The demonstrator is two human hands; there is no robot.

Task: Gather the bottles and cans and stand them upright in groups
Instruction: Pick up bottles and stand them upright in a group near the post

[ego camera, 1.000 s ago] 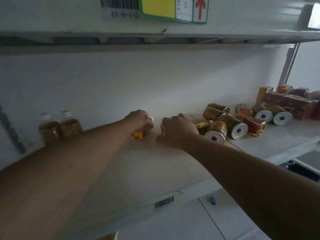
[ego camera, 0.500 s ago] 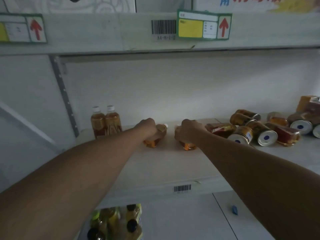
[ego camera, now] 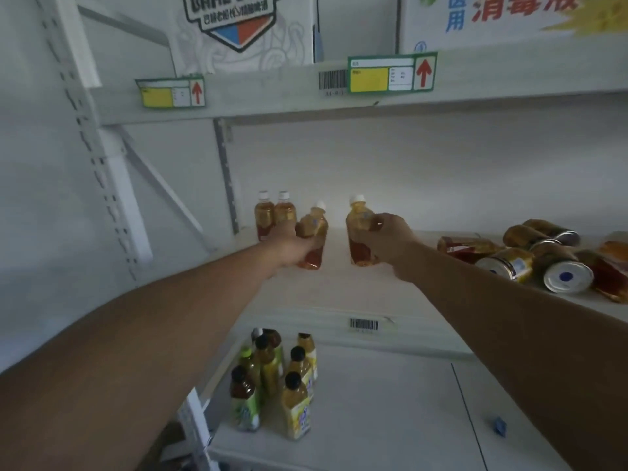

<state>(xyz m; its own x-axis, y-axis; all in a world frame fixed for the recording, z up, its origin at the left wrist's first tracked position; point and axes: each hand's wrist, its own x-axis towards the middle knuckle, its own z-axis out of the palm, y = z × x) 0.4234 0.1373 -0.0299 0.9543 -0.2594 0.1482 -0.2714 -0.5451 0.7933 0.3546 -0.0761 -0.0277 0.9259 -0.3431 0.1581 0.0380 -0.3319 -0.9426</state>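
Observation:
My left hand (ego camera: pixel 293 247) grips a small amber bottle with a white cap (ego camera: pixel 315 232), nearly upright and tilted a little right, just above the white shelf (ego camera: pixel 339 294). My right hand (ego camera: pixel 387 240) grips a second amber bottle (ego camera: pixel 359 229), also nearly upright. Two matching bottles (ego camera: pixel 274 214) stand upright side by side at the shelf's back left, right behind my left hand. To the right, several gold cans (ego camera: pixel 540 256) and red-labelled bottles (ego camera: pixel 465 248) lie on their sides.
The shelf above (ego camera: pixel 272 96) carries yellow price tags and cartons. On the lower shelf (ego camera: pixel 373 402) stand several yellow and green bottles with dark caps (ego camera: pixel 275 379). A perforated white upright (ego camera: pixel 102 158) and a diagonal brace frame the left side.
Both hands have lifted their bottles from lying on the shelf to nearly upright and shifted left toward the two standing bottles. The camera has tilted up and back.

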